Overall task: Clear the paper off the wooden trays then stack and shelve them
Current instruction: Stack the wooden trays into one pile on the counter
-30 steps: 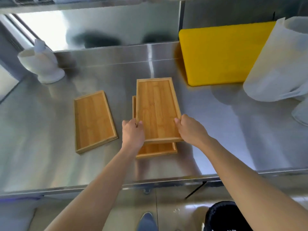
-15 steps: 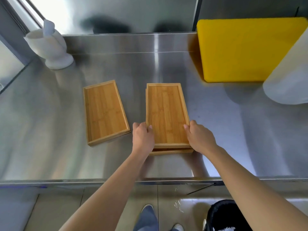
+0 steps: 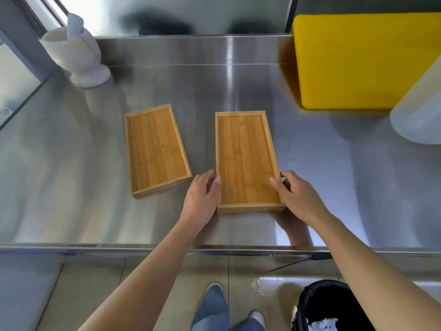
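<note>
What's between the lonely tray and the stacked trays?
Mostly bare steel counter; at the near end the left hand touches the stack, seen in the head view.

A stainless steel counter (image 3: 95,187) carries everything. Near its front edge sits a stack of two wooden trays (image 3: 245,158), edges squared up, long side running away from the person. Just to its left, apart from it and slightly angled, lies a single wooden tray (image 3: 156,149). A white mortar (image 3: 78,56) holding a pestle (image 3: 74,25) stands at the back left. A yellow cutting board (image 3: 365,60) occupies the back right, with a translucent white container (image 3: 420,111) in front of it.
</note>
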Demonstrator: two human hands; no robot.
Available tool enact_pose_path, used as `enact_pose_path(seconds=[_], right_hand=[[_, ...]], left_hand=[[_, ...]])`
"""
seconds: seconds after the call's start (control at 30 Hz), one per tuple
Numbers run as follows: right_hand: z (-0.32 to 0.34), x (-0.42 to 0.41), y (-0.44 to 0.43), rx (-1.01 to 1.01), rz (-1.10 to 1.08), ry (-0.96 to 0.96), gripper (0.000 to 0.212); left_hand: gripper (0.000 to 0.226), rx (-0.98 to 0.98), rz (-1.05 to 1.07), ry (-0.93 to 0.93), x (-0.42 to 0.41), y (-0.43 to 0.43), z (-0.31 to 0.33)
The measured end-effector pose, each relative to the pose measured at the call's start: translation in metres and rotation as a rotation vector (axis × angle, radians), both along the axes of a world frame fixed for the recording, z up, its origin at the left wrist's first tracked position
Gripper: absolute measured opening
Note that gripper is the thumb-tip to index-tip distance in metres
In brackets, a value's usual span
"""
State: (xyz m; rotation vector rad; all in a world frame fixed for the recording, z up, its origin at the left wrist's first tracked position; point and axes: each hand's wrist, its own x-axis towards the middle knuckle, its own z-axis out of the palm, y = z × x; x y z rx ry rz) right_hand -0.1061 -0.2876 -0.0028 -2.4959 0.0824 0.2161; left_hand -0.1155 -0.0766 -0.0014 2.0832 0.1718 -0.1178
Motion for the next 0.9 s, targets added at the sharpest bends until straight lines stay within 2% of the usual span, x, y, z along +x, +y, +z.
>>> enact_pose_path(seconds=[0.1, 0.2, 0.4, 0.9], right_hand=[[-0.001, -0.015, -0.010, 0.199, 0.031, -0.004, 0.060], [-0.005, -0.025, -0.019, 0.197, 0.106, 0.058, 0.069], [-0.005, -0.030, -0.020, 0.116, 0.216, 0.111, 0.074], [-0.007, -0.031, -0.022, 0.135, 0.206, 0.039, 0.067]], left_hand=[[0.068, -0.070, -0.138, 0.008, -0.016, 0.014, -0.007], [0.080, 0.040, -0.240, -0.004, -0.028, 0.016, -0.013], [0.066, 0.059, -0.166, -0.084, -0.035, 0.010, -0.019], [0.055, 0.078, -0.102, -0.101, -0.039, 0.004, -0.013]])
